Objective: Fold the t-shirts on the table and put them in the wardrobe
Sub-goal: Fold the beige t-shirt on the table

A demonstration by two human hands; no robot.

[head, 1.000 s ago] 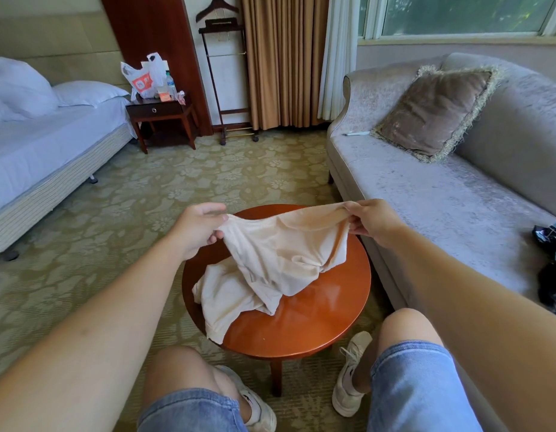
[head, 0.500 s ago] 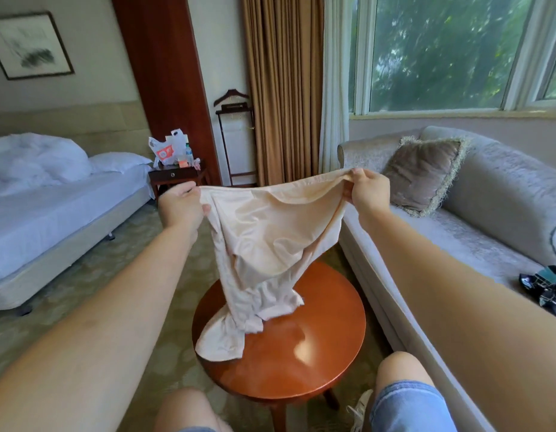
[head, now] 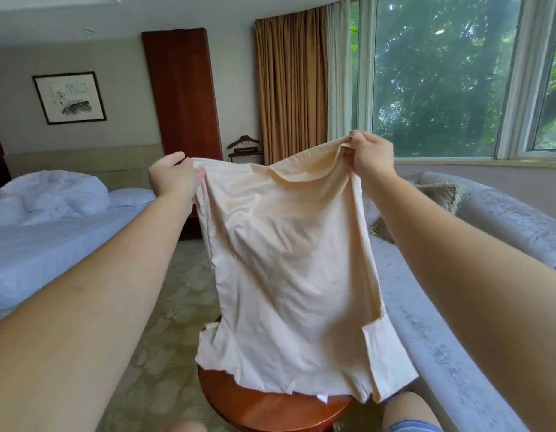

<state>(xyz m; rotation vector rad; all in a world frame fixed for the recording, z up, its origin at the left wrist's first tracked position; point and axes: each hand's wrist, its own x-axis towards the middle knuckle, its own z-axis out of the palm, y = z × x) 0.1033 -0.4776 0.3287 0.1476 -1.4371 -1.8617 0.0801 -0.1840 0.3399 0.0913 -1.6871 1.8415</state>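
On my left, the left hand (head: 173, 177) has its fingers curled round one upper corner of the t-shirt (head: 286, 260), thumb on the near side. The shirt is held up in the air between both hands, over the round wooden table (head: 270, 410). It is pale cream, thin and faintly glossy, with soft wrinkles running down its middle. A stitched hem runs along the sagging top edge. Lower down on the right side a flap that looks like a sleeve sticks out, and a small white tag (head: 322, 397) shows at the bottom edge. On my right, the right hand (head: 368, 157) pinches the other end of that hem between thumb and fingertips, higher than the left hand.

Now what I cannot see well. The bed (head: 52, 244) runs out of view at the left edge. A wooden clothes stand (head: 245, 149) behind the shirt shows only its top. The shirt covers most of the table, and I cannot tell whether the cloth touches the tabletop. The fringed cushion (head: 439, 194) on the grey sofa (head: 442, 338) is partly hidden by my right forearm. The fingertips of the left hand are hidden behind the fabric.
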